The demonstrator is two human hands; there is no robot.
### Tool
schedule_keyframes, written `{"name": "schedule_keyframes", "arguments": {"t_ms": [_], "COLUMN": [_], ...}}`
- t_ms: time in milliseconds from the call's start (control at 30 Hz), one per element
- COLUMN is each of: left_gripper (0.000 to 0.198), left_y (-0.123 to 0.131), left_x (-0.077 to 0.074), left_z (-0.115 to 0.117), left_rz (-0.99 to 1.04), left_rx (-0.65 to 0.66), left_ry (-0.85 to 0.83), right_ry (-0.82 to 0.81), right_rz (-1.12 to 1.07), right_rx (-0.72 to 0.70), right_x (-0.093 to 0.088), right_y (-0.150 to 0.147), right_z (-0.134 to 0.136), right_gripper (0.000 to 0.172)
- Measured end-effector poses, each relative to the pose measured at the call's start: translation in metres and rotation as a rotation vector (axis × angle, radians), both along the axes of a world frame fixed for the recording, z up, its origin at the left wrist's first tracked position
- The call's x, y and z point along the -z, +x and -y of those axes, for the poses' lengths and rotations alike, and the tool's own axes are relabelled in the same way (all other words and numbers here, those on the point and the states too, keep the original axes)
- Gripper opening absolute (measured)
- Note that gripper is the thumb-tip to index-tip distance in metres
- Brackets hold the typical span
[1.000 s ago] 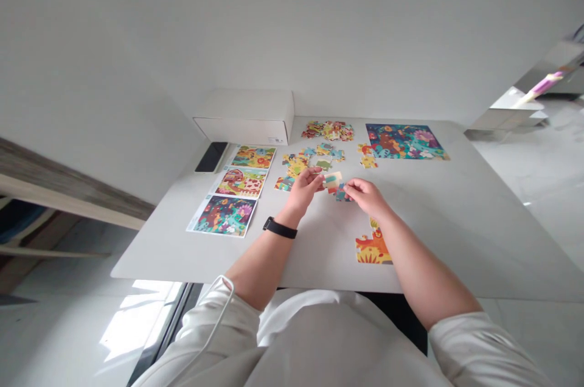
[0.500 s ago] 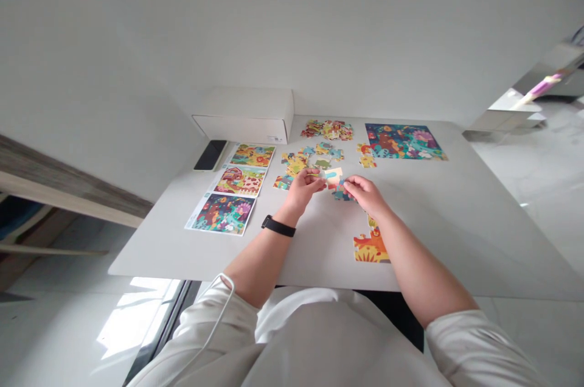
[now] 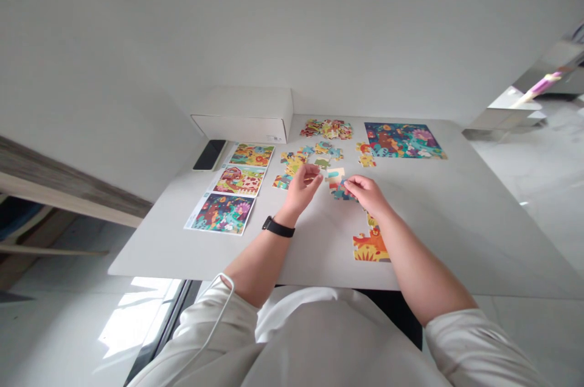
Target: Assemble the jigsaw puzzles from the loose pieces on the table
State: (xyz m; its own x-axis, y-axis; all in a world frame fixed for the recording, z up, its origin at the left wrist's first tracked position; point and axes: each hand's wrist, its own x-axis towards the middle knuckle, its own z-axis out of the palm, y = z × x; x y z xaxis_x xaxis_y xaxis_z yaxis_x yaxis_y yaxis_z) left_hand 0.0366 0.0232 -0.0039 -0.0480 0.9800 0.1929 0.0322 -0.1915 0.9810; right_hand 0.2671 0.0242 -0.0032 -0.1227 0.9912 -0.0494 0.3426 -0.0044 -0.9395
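Observation:
Just left of a small joined group of jigsaw puzzle pieces (image 3: 337,182), my left hand (image 3: 303,187) is held with its fingers curved and apart, nothing seen in them. The group is cream, red and blue. My right hand (image 3: 367,193) pinches its right edge between thumb and fingers. Past my left hand lie loose yellow and blue puzzle pieces (image 3: 294,159), partly covered by that hand. An orange joined section with a lion (image 3: 371,247) rests nearer me, its right side hidden by my right forearm.
Three picture sheets (image 3: 235,187) lie on the left beside a phone (image 3: 210,154). A white box (image 3: 244,122) stands behind them. Toward the back are a heap of puzzle pieces (image 3: 328,129), a finished-looking dark blue puzzle picture (image 3: 406,140) and a few orange-yellow pieces (image 3: 366,156).
My left hand has let go of the cream piece's left side and drawn slightly away, its fingers opening. My right hand stays at the group's right edge.

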Motion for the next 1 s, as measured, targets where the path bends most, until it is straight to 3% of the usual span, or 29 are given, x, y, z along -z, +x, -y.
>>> {"name": "schedule_keyframes", "arguments": {"t_ms": [133,267,467,700,1000], "left_gripper": [0.040,0.034,0.029,0.017,0.019], "left_y": [0.000,0.002,-0.009,-0.027,-0.023], "left_x": [-0.006,-0.006,-0.005,0.003,0.013], "left_z": [0.009,0.013,0.006,0.000,-0.003], "left_rz": [-0.369,-0.524,-0.610,-0.726,-0.838], "left_rx": [0.057,0.127,0.153,0.262,0.318], "left_ry": [0.273,0.369,0.392,0.328,0.300], "right_ry": [-0.012,-0.001,0.038,0.186,0.294], "right_rz": [-0.014,-0.019,0.105,0.378,0.528], "right_rx": [-0.016,-0.057,-0.065,0.025,-0.084], "right_x": [-0.002,-0.005,-0.001,0.003,0.003], "right_y": [0.000,-0.002,0.002,0.008,0.007], "right_z": [0.001,0.003,0.001,0.000,0.000], "right_gripper": [0.044,0.041,0.037,0.017,0.019]}}
